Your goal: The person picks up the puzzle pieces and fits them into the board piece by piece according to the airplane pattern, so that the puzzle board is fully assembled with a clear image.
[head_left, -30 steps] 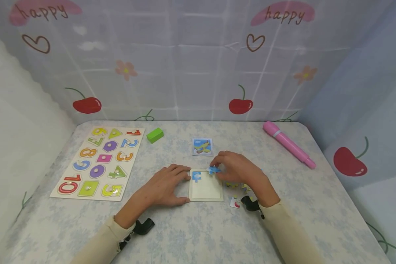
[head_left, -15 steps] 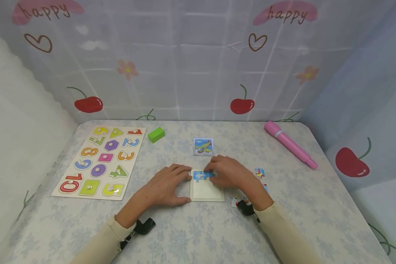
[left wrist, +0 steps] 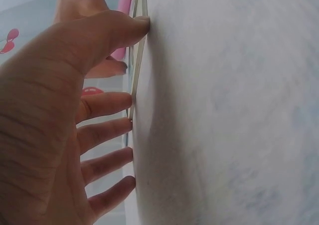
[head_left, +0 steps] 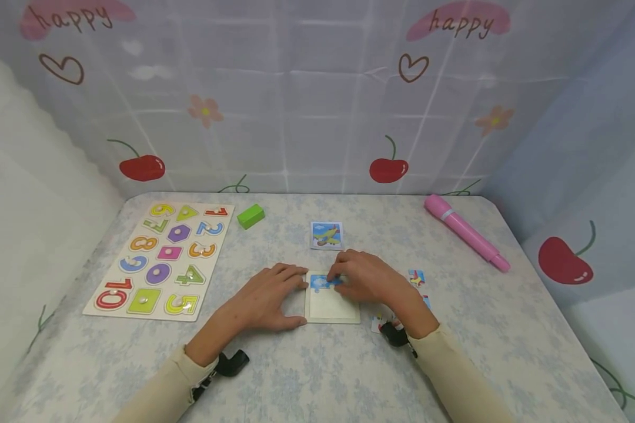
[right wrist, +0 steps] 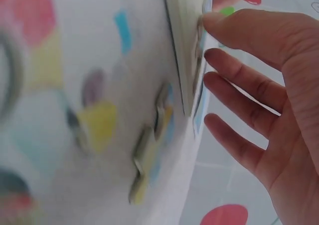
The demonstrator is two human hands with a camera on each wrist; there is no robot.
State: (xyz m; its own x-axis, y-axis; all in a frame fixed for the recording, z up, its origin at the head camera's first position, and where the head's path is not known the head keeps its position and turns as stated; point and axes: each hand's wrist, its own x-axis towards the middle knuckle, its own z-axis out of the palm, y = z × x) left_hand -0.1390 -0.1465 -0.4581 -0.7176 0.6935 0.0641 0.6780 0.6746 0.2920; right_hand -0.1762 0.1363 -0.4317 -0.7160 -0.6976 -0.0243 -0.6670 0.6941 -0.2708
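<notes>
A small square puzzle tray (head_left: 332,310) with a pale frame lies mid-table. My left hand (head_left: 264,298) is spread along its left side, thumb and fingertips touching the edge. Two blue jigsaw pieces sit side by side in the tray's top row: a left one (head_left: 317,283) and a second puzzle piece (head_left: 333,281), which my right hand (head_left: 367,277) pinches between thumb and fingers. My right fingers hide part of that piece. In the right wrist view, the thumb and fingertips come right to the tray's surface, and loose puzzle pieces (right wrist: 145,155) lie beside it.
Loose jigsaw pieces (head_left: 417,277) lie right of the tray, some under my right forearm. A picture card (head_left: 326,235) with a yellow plane lies behind the tray. Left are a number-and-shape board (head_left: 161,258) and a green block (head_left: 251,216). A pink stick-shaped toy (head_left: 465,232) lies back right.
My right hand has brought the blue piece left and down into the tray's top row, against the first piece. For the last half second it has stayed there. The left hand has kept its place.
</notes>
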